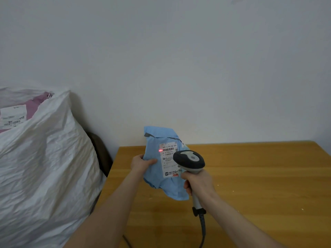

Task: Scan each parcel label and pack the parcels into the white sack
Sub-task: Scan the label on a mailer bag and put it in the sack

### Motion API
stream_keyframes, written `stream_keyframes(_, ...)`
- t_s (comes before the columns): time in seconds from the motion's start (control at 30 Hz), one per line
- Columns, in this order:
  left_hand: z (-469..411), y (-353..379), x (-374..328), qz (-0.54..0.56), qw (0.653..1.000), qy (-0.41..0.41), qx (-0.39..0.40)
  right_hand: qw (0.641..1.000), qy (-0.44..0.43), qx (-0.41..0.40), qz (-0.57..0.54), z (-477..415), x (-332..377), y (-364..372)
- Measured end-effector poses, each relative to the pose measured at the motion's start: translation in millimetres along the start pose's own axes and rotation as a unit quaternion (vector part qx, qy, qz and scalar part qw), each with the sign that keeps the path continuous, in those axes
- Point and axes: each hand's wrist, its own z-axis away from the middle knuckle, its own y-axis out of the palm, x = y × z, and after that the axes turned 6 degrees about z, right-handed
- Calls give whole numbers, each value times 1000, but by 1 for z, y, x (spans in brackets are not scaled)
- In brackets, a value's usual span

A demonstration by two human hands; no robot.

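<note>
"Two hands in shot, so what's the person got in each?"

"Left hand (141,162) pinches the left edge of a blue parcel (154,140), thumb pressed on the front and fingers hidden behind it. It's holding the parcel up off the table (259,176), over the far left corner. Right hand (197,183) is wrapped tight round the handle of a scanner (189,161). The scanner's grey head sits right in front of the parcel's right side and covers a bit of it."

"Is the beam actually on the label?"

"Yep, a red dot (160,150) sits at the left end of the barcode, near the top of the white label (167,161), which faces the person. The scanner's cable (202,228) trails down from the handle towards the table's near edge."

"And the sack?"

"White sack (44,158) stands off the table's left edge, bulging and open at the top, well apart from the blue parcel. A pink parcel (34,106) with its own label pokes out of the mouth. Can't tell whether the sack touches the table."
</note>
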Motion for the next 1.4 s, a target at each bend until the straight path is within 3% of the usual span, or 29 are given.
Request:
stream_keyframes(0.6,18,-12,2,15,999,-2,-42,998,-24,60,-8,5,-3,-3)
stream_keyframes(1.4,15,3,6,13,999,-10,-30,999,-9,50,-13,1,-6,-15)
